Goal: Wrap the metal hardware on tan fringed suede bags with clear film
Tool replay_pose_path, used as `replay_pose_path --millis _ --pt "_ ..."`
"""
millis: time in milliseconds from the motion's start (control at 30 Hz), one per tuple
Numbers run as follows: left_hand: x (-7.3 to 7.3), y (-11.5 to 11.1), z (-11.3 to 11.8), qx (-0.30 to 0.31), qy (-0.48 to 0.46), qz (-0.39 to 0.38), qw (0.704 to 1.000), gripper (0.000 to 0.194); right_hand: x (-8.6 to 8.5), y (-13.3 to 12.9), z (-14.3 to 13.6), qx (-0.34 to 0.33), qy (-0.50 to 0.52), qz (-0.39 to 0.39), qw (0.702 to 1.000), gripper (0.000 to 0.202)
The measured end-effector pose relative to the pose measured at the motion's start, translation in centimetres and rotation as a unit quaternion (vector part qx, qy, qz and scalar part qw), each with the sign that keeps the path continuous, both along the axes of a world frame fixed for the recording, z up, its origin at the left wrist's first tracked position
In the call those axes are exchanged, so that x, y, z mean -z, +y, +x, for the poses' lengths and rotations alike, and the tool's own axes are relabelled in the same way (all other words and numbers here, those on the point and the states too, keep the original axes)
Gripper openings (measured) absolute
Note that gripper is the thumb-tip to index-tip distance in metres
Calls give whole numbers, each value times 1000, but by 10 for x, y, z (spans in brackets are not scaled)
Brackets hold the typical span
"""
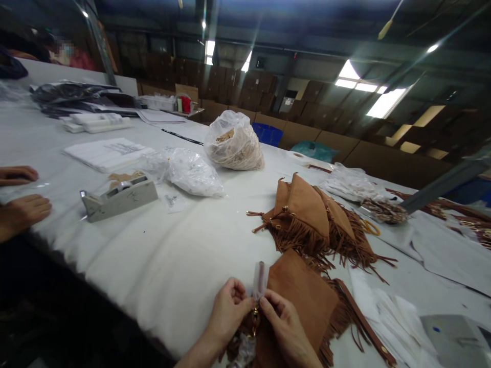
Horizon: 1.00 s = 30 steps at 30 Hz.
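Observation:
At the table's near edge lies a brown fringed bag [303, 291], partly under my right hand [282, 317]. Both hands pinch around a gold metal clasp [255, 311] at the bag's side. A small strip in a clear plastic sleeve [261, 280] sticks up between my fingertips. My left hand [232, 306] grips from the left with its thumb against the clasp. Crumpled clear plastic [245, 347] hangs below the clasp. The bag's brown strap [362, 322] stretches out to the right. Exactly which finger holds which piece is hard to tell.
Beyond lies a pile of brown fringed bags [307, 214] with yellow-handled scissors [370, 227]. A tape dispenser [120, 197], a clear plastic bag [194, 171] and a filled bag [233, 143] stand left and behind. Another person's hands [25, 209] rest at the left edge.

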State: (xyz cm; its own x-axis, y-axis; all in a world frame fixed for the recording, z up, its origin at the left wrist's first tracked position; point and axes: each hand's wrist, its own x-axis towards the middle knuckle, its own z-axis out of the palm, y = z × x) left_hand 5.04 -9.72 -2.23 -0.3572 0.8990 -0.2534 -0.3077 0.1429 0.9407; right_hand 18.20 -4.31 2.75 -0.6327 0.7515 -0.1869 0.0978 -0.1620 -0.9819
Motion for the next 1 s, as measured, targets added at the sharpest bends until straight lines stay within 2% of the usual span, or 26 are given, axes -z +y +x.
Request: replay_pose_path --millis 67,100,167,200,300,433,600,733,800,833,933,1000 --pt "-3 3 -6 62 -24 28 997 47 0 1 5 -24 15 -22 999 38" --pt "-6 4 -10 107 -21 50 993 46 1 0 7 -30 19 -30 999 38" --pt "-13 6 -16 169 26 79 982 31 4 -1 10 -23 22 -35 999 38" --pt "-16 6 -18 170 59 82 980 24 6 -1 10 -11 21 -32 999 37" --pt "-19 3 -19 101 111 68 986 17 9 -4 8 26 17 -24 999 35" --pt "-15 -3 -9 23 167 73 983 12 10 -7 0 49 35 -22 998 36" --pt "-6 -12 13 -56 332 103 936 23 18 -11 -13 124 25 3 992 37" --pt "-2 -22 23 -47 396 153 904 27 26 -14 -9 148 37 7 988 35" --pt "-2 -28 22 -20 364 179 914 26 29 -14 -2 136 51 -8 989 32" --pt "-2 -30 20 -13 324 172 930 25 31 -14 2 125 58 -18 990 31" --pt "-4 -32 12 -17 140 97 985 25 38 -12 13 89 81 -39 992 28" --pt "-4 -28 5 -5 48 71 996 39 42 -11 16 73 94 -46 992 28"
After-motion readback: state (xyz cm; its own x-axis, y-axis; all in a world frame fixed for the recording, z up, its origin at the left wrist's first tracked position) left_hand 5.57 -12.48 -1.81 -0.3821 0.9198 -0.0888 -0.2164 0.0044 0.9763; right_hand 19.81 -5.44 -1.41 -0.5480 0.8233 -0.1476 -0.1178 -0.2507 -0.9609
